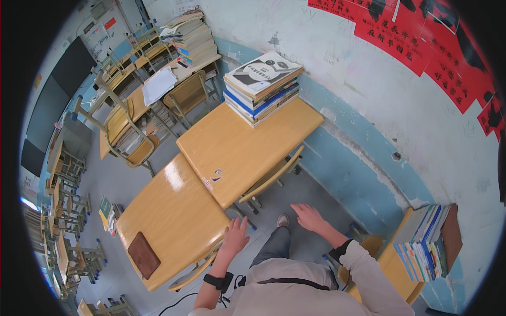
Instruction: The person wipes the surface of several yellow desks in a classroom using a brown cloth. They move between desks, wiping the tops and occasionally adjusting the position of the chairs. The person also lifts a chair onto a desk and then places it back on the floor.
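My left hand (236,236) is empty, its fingers apart, beside the near right corner of a wooden desk (166,205). A brown cloth or leather-like sheet (144,255) lies folded near that desk's left end. My right hand (309,218) holds nothing and reaches over the floor, fingers apart, between the desks and the wall. Joined to the first desk is a second wooden desk (221,158), with small stickers on its near part and a stack of books (261,87) at its wall end. Both my wrists wear black bands.
A wooden chair (272,175) is tucked under the second desk, another (193,276) under the first. Books stand on a desk (389,260) at the lower right. Beyond are desks with upturned chairs, paper sheets (159,85) and a tall book pile (193,39). A black cable hangs near my waist.
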The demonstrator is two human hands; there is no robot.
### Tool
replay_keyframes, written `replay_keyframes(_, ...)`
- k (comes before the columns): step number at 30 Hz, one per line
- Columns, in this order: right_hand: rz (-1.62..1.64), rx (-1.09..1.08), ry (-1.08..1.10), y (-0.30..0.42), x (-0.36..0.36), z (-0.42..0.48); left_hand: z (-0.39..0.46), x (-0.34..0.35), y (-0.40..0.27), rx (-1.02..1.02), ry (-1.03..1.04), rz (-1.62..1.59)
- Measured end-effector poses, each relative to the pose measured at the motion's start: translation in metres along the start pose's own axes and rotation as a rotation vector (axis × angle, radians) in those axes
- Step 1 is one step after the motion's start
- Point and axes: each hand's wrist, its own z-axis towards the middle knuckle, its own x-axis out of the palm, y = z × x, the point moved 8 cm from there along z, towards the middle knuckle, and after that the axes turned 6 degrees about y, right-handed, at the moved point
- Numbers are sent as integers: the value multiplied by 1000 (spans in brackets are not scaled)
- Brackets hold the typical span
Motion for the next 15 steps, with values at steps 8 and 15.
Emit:
replay_keyframes(8, -478, -268, -196, 14, -68, 89, 93, -15, 6, -120, -75, -96)
replay_keyframes(15, -598, -337, -22, -1, -56, 149, 141, 0, 5, -226, 31, -170)
